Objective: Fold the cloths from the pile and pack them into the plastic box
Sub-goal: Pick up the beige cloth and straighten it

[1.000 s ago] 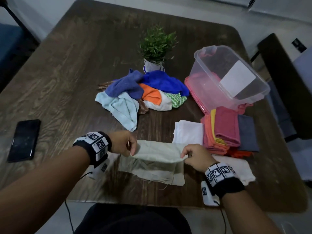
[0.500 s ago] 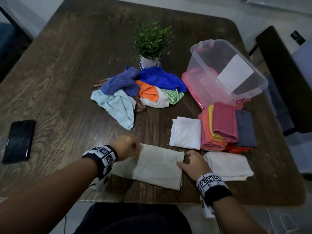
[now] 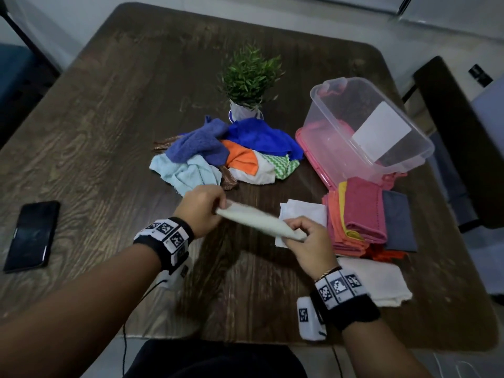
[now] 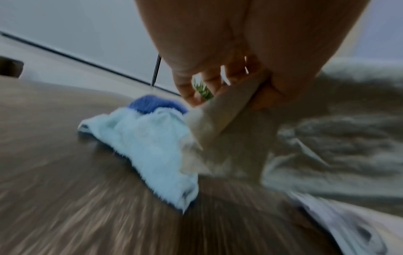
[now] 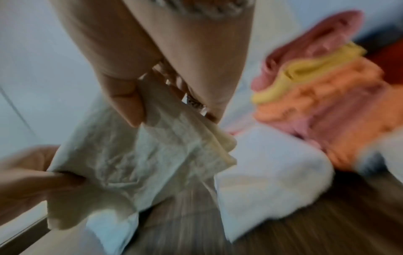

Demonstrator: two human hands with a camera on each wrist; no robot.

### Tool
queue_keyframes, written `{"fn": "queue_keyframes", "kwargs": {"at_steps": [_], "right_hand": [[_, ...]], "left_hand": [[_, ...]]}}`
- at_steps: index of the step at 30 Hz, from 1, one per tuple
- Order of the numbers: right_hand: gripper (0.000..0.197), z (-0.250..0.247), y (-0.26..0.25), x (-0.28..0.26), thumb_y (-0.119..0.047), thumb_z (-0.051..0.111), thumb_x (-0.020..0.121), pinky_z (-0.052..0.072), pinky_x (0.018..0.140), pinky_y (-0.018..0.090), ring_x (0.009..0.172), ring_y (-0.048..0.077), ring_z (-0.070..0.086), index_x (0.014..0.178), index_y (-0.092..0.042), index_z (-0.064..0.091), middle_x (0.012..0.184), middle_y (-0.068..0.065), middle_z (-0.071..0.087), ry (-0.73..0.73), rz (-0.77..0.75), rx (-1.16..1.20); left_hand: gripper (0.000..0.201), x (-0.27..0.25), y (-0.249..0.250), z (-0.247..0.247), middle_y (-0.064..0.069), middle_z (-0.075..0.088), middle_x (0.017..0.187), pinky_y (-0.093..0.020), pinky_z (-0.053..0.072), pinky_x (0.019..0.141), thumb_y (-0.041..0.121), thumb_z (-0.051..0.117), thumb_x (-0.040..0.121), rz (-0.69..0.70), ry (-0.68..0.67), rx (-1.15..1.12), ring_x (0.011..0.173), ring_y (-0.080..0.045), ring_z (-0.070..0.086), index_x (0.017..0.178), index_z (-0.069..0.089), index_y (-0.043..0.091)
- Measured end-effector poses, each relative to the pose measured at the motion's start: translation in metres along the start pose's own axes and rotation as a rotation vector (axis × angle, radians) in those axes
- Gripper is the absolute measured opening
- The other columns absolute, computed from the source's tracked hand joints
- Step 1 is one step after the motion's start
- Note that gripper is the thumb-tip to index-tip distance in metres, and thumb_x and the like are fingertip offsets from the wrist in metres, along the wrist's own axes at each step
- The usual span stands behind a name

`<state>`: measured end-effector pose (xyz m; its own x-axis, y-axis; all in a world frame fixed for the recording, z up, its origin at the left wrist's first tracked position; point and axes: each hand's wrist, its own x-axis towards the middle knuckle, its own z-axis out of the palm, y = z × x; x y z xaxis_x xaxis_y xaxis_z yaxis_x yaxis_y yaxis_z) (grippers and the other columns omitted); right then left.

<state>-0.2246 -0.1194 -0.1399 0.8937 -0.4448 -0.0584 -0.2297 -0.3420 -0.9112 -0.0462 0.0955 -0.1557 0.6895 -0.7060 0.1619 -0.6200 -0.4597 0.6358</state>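
A folded cream cloth (image 3: 259, 220) hangs in the air above the table, stretched between both hands. My left hand (image 3: 203, 208) pinches its left end (image 4: 220, 119), and my right hand (image 3: 302, 241) pinches its right end (image 5: 174, 131). The unfolded pile (image 3: 226, 152) of blue, light blue, orange and green-patterned cloths lies beyond the hands. The clear plastic box (image 3: 365, 132) stands tilted on its pink lid (image 3: 313, 159) at the right, with no cloths visible inside.
A stack of folded pink, yellow, orange and grey cloths (image 3: 362, 214) lies before the box, with a white folded cloth (image 3: 302, 214) beside it and a cream one (image 3: 373, 282) nearer me. A potted plant (image 3: 248, 85) stands behind the pile. A phone (image 3: 31, 236) lies far left.
The cream cloth lay flat on the table under both hands half a second ago; now both hands have lifted it by its ends, up and toward the right.
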Motion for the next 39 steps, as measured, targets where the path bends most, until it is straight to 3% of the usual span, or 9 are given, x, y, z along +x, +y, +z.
{"fn": "queue_keyframes", "kwargs": {"at_steps": [4, 9, 12, 15, 18, 26, 30, 35, 39], "right_hand": [[0.037, -0.007, 0.002, -0.004, -0.002, 0.071, 0.063, 0.046, 0.089, 0.025, 0.096, 0.016, 0.063, 0.071, -0.035, 0.056, 0.095, -0.011, 0.069, -0.115, -0.227, -0.167], [0.027, 0.004, 0.071, -0.037, -0.011, 0.052, 0.071, 0.041, 0.097, 0.031, 0.108, 0.018, 0.047, 0.075, -0.034, 0.064, 0.11, -0.015, 0.051, -0.512, 0.084, -0.71], [0.006, 0.002, 0.078, -0.043, -0.029, 0.058, 0.081, 0.047, 0.088, 0.034, 0.104, 0.025, 0.057, 0.077, -0.03, 0.053, 0.104, -0.005, 0.05, -0.353, 0.367, -0.735], [0.066, 0.009, 0.069, -0.04, -0.065, 0.062, 0.079, 0.043, 0.079, 0.031, 0.108, 0.03, 0.06, 0.12, -0.015, 0.048, 0.115, 0.008, 0.059, -0.237, 0.6, -0.698], [0.094, 0.027, 0.057, -0.034, -0.067, 0.075, 0.067, 0.046, 0.08, 0.032, 0.109, 0.032, 0.061, 0.131, -0.009, 0.039, 0.123, 0.012, 0.059, -0.143, 0.712, -0.573], [0.03, 0.038, 0.05, -0.039, -0.017, 0.069, 0.079, 0.045, 0.071, 0.02, 0.088, 0.019, 0.066, 0.108, -0.01, 0.071, 0.098, 0.003, 0.072, -0.102, 0.621, -0.313], [0.024, 0.019, 0.04, -0.039, -0.005, 0.067, 0.077, 0.045, 0.064, 0.02, 0.086, 0.017, 0.066, 0.097, -0.018, 0.07, 0.091, -0.002, 0.072, -0.06, 0.562, -0.17], [0.02, 0.052, 0.006, -0.018, -0.013, 0.068, 0.08, 0.055, 0.064, 0.03, 0.082, 0.027, 0.071, 0.099, -0.011, 0.068, 0.086, 0.001, 0.073, -0.111, 0.456, 0.04], [0.017, 0.09, -0.025, -0.007, -0.013, 0.061, 0.096, 0.059, 0.065, 0.035, 0.075, 0.033, 0.071, 0.111, -0.005, 0.061, 0.089, 0.013, 0.071, -0.325, 0.514, 0.326]], "left_hand": [[0.024, -0.003, 0.007, -0.006, 0.014, 0.046, 0.074, -0.036, 0.033, 0.072, 0.013, 0.057, 0.072, 0.036, -0.069, 0.28, 0.079, -0.016, 0.048, 0.072, 0.042, 0.032], [0.013, -0.04, -0.008, 0.026, 0.012, 0.06, 0.105, -0.044, 0.038, 0.096, 0.043, 0.055, 0.087, -0.167, -0.808, 0.496, 0.105, -0.015, 0.052, 0.095, 0.06, 0.034], [0.017, -0.04, -0.017, 0.037, 0.007, 0.065, 0.103, -0.031, 0.048, 0.086, 0.038, 0.058, 0.089, -0.184, -0.703, 0.322, 0.099, -0.017, 0.06, 0.099, 0.067, 0.028], [0.021, -0.03, -0.01, 0.053, 0.004, 0.065, 0.104, -0.025, 0.045, 0.084, 0.035, 0.056, 0.093, -0.072, -0.59, 0.231, 0.097, -0.016, 0.059, 0.106, 0.069, 0.025], [0.028, -0.025, -0.008, 0.072, 0.001, 0.06, 0.113, -0.03, 0.045, 0.093, 0.031, 0.055, 0.095, -0.052, -0.593, 0.189, 0.105, -0.019, 0.056, 0.121, 0.064, 0.029], [0.03, -0.038, -0.01, 0.081, 0.009, 0.057, 0.118, -0.034, 0.045, 0.096, 0.031, 0.057, 0.093, 0.013, -0.668, 0.064, 0.107, -0.012, 0.05, 0.122, 0.065, 0.037], [0.016, -0.032, -0.01, 0.057, 0.018, 0.07, 0.093, -0.021, 0.049, 0.083, 0.033, 0.06, 0.094, -0.287, -0.502, -0.232, 0.087, 0.0, 0.062, 0.096, 0.075, 0.028], [0.06, -0.03, -0.006, 0.048, 0.0, 0.075, 0.098, -0.028, 0.051, 0.074, 0.066, 0.038, 0.093, -0.638, -0.659, -0.616, 0.085, -0.016, 0.065, 0.103, 0.075, 0.02], [0.055, -0.03, -0.005, 0.045, -0.006, 0.073, 0.081, -0.03, 0.056, 0.071, 0.065, 0.064, 0.081, -0.707, -0.614, -0.778, 0.076, -0.02, 0.07, 0.085, 0.073, 0.011]]}}
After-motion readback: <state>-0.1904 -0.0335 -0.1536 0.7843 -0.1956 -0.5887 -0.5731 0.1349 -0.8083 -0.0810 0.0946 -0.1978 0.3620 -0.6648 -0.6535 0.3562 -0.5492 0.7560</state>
